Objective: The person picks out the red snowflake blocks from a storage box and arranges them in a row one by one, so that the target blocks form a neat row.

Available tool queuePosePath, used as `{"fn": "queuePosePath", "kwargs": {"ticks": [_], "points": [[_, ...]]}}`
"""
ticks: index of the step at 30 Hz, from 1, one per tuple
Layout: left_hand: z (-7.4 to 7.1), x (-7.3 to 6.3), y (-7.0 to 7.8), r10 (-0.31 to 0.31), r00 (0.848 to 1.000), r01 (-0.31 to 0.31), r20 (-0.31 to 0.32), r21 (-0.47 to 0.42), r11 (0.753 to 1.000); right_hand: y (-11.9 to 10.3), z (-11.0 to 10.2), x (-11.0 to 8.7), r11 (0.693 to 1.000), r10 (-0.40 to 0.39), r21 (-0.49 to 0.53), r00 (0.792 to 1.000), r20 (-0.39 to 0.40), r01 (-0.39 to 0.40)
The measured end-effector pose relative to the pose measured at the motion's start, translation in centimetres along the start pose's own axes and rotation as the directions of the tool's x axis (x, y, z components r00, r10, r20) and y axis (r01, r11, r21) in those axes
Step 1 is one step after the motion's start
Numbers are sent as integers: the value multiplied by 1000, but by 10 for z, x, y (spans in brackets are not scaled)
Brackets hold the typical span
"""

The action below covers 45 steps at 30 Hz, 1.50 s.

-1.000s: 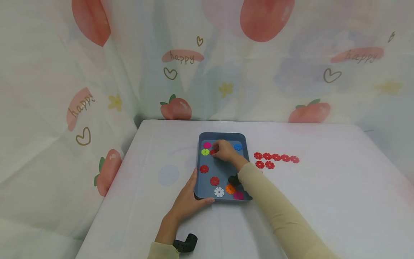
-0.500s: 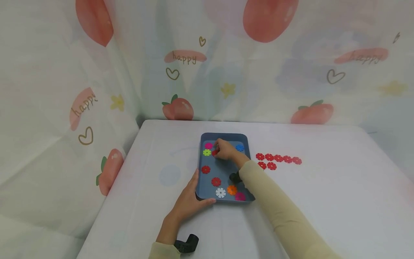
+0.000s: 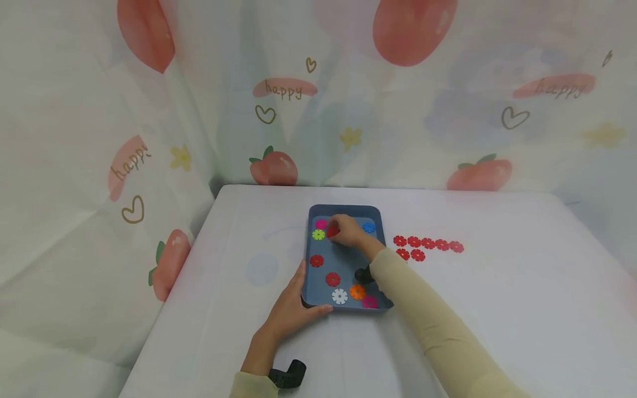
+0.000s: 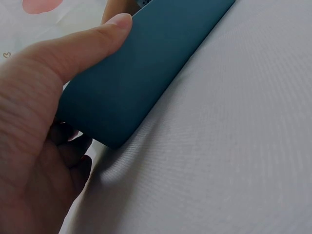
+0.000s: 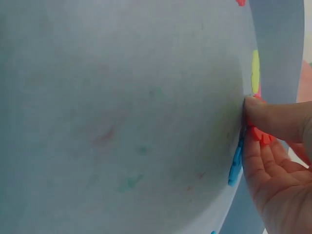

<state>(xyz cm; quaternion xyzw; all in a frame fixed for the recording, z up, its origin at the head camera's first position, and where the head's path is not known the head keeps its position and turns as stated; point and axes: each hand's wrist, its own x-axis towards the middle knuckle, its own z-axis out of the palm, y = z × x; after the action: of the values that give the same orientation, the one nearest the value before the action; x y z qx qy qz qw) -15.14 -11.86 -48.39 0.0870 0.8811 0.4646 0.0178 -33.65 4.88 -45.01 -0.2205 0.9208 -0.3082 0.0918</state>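
Note:
My left hand (image 3: 291, 309) holds the near left corner of a blue-grey tray (image 3: 343, 210). In the left wrist view its thumb lies on the tray's outer wall (image 4: 131, 73) and the other fingers curl at the corner. Over the tray's far part, my right hand (image 3: 347, 230) pinches a red notched, flower-shaped plastic disc (image 5: 262, 135) between thumb and fingers. Close to those fingertips lie a yellow-green disc (image 3: 318, 235) and a pink one (image 3: 320, 224). A blue disc (image 3: 369, 227) sits in the far right corner. Two red discs (image 3: 316, 260) lie nearer the front.
A white disc (image 3: 340, 296), an orange disc (image 3: 357, 292) and a magenta disc (image 3: 369, 302) lie at the tray's near end. Right of the tray, several red discs (image 3: 428, 243) form two rows on the white table (image 3: 497, 309). A printed cloth (image 3: 398, 132) hangs behind.
The red disc at my right fingertips has come up from the tray floor and tilted into the pinch. My left hand stays on the tray corner. The head view shifted slightly.

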Motion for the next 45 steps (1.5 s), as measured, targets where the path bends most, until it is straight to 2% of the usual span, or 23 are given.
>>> {"fn": "queuePosePath", "kwargs": {"ticks": [5, 12, 16, 23, 25, 30, 34, 37, 45], "points": [[2, 1, 1, 9, 1000, -9, -3, 1, 1000, 6, -2, -3, 996, -6, 89, 998, -64, 11], [4, 0, 2, 18, 1000, -18, 1, -2, 1000, 11, -13, -14, 985, 37, 173, 991, -131, -14], [4, -2, 1, 1, 1000, -1, -4, 6, 1000, 11, -26, -23, 979, 40, 202, 989, -144, -10], [3, -3, 0, -7, 1000, 8, -16, 7, 1000, 9, -44, -42, 956, 2, 290, 988, -153, 43], [4, -3, 0, -9, 1000, 9, -19, 4, 1000, 11, -48, -50, 947, 16, 319, 989, -144, 31], [5, -2, 1, -5, 1000, 5, -20, -5, 1000, 23, -60, -71, 929, 87, 369, 986, -145, -28], [6, -1, 2, -6, 1000, 6, -19, -1, 1000, 33, -69, -86, 920, 112, 389, 982, -150, -46], [6, -1, 2, -8, 1000, 8, -19, 2, 1000, 40, -76, -96, 896, 163, 435, 978, -130, -91], [6, -3, 3, 7, 1000, -8, -20, -9, 1000, 76, -87, -124, 853, 348, 453, 929, -125, -259]]}}
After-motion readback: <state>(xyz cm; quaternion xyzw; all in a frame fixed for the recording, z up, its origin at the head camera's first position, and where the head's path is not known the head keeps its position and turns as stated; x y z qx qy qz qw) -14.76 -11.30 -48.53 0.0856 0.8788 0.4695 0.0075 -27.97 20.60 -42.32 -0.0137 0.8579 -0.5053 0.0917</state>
